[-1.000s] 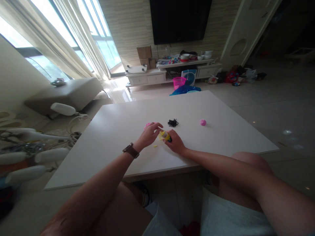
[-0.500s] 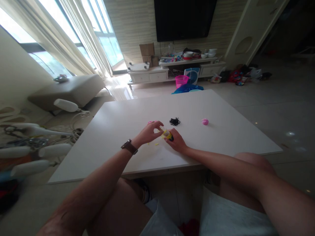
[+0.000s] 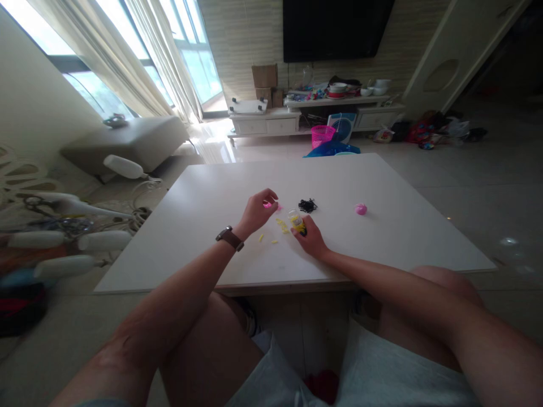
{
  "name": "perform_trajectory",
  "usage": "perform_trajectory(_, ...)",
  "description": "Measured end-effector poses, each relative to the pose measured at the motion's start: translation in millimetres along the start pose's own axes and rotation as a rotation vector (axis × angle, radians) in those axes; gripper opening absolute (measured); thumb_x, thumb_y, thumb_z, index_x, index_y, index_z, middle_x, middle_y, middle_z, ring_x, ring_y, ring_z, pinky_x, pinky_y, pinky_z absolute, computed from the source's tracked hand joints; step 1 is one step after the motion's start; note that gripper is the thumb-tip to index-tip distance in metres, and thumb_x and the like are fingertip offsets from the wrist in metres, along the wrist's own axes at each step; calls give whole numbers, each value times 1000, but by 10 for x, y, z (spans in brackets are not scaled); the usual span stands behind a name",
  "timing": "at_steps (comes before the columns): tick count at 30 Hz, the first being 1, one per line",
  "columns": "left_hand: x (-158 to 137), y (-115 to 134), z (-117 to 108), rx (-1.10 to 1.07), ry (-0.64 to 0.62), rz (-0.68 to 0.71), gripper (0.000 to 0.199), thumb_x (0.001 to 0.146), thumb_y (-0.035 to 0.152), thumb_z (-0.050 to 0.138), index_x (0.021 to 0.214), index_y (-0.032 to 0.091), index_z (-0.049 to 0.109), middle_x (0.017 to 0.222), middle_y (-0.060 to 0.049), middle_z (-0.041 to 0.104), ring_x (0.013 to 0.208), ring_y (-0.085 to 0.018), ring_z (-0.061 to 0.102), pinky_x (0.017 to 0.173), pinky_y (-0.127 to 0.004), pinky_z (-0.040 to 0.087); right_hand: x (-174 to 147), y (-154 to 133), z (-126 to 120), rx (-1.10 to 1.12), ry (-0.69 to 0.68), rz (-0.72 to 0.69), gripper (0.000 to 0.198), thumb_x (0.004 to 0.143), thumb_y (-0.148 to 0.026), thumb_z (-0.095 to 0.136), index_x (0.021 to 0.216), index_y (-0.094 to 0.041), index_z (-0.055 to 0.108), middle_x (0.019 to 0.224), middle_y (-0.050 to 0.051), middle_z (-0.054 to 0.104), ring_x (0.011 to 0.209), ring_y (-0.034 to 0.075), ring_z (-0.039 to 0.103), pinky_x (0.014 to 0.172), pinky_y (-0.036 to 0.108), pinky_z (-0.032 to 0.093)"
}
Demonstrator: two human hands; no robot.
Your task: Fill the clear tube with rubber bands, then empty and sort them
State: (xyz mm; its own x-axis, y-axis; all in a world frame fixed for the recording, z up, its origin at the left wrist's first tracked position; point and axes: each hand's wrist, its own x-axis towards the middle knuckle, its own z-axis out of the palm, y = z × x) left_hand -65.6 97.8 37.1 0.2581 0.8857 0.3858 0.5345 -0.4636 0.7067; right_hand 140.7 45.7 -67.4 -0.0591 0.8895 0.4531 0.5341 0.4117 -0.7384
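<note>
The clear container (image 3: 297,223) looks like smooth, shiny plastic, the counter (image 3: 229,189) smooth with a soft sheen, the floor tiles (image 3: 445,169) glossy, the boxes (image 3: 264,76) matt cardboard, and the curtains (image 3: 100,53) and shorts (image 3: 382,362) soft, matt cloth.

Right hand (image 3: 313,236) is gripping yellow-and-clear container (image 3: 298,224) | left hand (image 3: 258,209) is curving over pink items (image 3: 278,207) | yellow bits (image 3: 282,226) are lying toward table's (image 3: 203,226) near edge | black heap (image 3: 307,205) is lying beyond them | pink ball (image 3: 361,209) is sitting toward right edge

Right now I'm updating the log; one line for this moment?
left hand: near pink pieces; right hand: holding clear container showing yellow; white table: loose yellow pieces, black pile, pink ball
</note>
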Motion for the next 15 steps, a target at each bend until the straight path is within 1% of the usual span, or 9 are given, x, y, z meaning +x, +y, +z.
perform_trajectory(1, 12, -89, 20, 17, -32, -32, 12, 82, 21, 62, 93, 17, 66, 82, -2, 72, 77, -16, 66, 80, -30, 53, 7, 17, 6, 18, 35, 38, 21, 91, -41, 58, 101, -24, 53, 95, 1, 57, 84, 18, 53, 77, 31, 43)
perform_trajectory(2, 13, -184, 50, 41, -123, -59, 12, 79, 20, 64, 90, 16, 66, 81, -3, 72, 76, -16, 66, 76, -30, 54, 15, 36, 13, 36, 65, 75, 22, 90, -42, 59, 101, -24, 53, 94, 1, 56, 83, 18, 53, 77, 31, 42)
perform_trajectory(3, 4, -279, 88, 75, -243, -76, 14, 75, 17, 67, 89, 15, 67, 83, -4, 72, 77, -17, 67, 75, -30, 54, 22, 55, 20, 49, 89, 105, 23, 90, -43, 59, 100, -24, 53, 92, 0, 56, 82, 18, 52, 76, 30, 42)
perform_trajectory(4, -12, -368, 133, 128, -351, -83, 20, 70, 15, 71, 89, 15, 68, 87, -5, 73, 79, -18, 68, 75, -31, 55, 29, 72, 26, 58, 107, 129, 24, 89, -44, 59, 99, -23, 52, 91, 0, 56, 81, 18, 52, 76, 30, 41)
perform_trajectory(5, -32, -446, 182, 179, -417, -86, 28, 66, 14, 75, 94, 14, 69, 94, -7, 74, 84, -20, 68, 77, -32, 56, 35, 87, 30, 63, 120, 145, 25, 88, -45, 60, 98, -23, 52, 90, -1, 56, 79, 17, 51, 75, 30, 41)
perform_trajectory(7, -69, -560, 282, 252, -456, -93, 40, 67, 11, 73, 108, 13, 70, 106, -11, 74, 90, -22, 69, 81, -33, 56, 43, 103, 34, 66, 135, 160, 25, 88, -46, 59, 96, -23, 52, 89, -1, 56, 78, 17, 51, 75, 31, 41)
perform_trajectory(10, -85, -619, 401, 319, -469, -96, 50, 69, 9, 72, 120, 10, 68, 111, -13, 73, 94, -23, 69, 85, -33, 55, 45, 97, 31, 70, 132, 159, 25, 88, -46, 59, 96, -23, 53, 91, 0, 56, 80, 18, 52, 77, 31, 41)
perform_trajectory(12, -66, -608, 445, 336, -470, -111, 50, 70, 7, 71, 120, 9, 68, 109, -13, 73, 93, -23, 70, 85, -32, 55, 43, 87, 28, 74, 125, 159, 26, 88, -46, 59, 98, -23, 53, 92, 0, 57, 82, 18, 53, 78, 31, 42)
perform_trajectory(15, -29, -570, 472, 328, -485, -153, 47, 69, 4, 68, 115, 10, 70, 103, -11, 74, 89, -21, 70, 79, -28, 55, 39, 82, 31, 70, 116, 163, 26, 88, -46, 59, 100, -23, 53, 93, 0, 57, 84, 19, 54, 79, 32, 42)
